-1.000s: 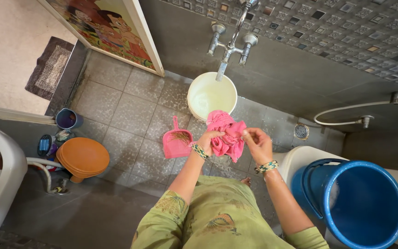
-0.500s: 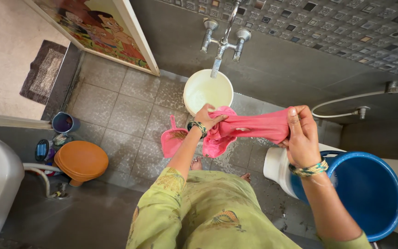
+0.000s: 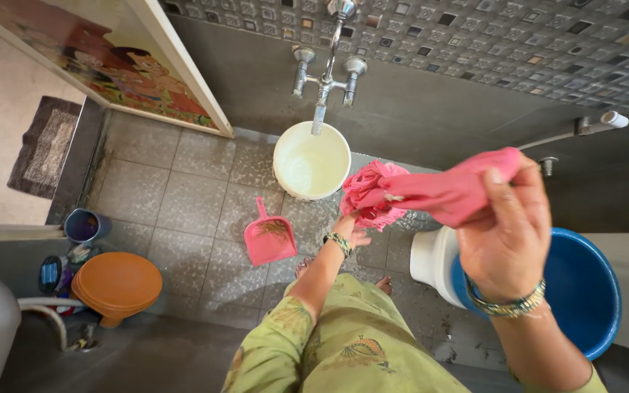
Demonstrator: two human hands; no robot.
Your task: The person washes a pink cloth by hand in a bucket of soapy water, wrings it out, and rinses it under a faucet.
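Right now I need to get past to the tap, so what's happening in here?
A person stands on the wet tiled floor, holding a pink cloth stretched between both hands. The right hand grips one end, raised close to the camera; the left hand holds the bunched end lower down. A white bucket sits under the wall tap, a pink dustpan lies on the floor, and a blue bucket stands at the right.

Between our hands hangs the cloth (image 3: 431, 191), gripped by the right hand (image 3: 507, 236) and the left hand (image 3: 354, 231). Beyond the grip stands the pail (image 3: 311, 161) under the tap (image 3: 325, 76); the dustpan (image 3: 270, 239) lies left, the tub (image 3: 584, 291) right.
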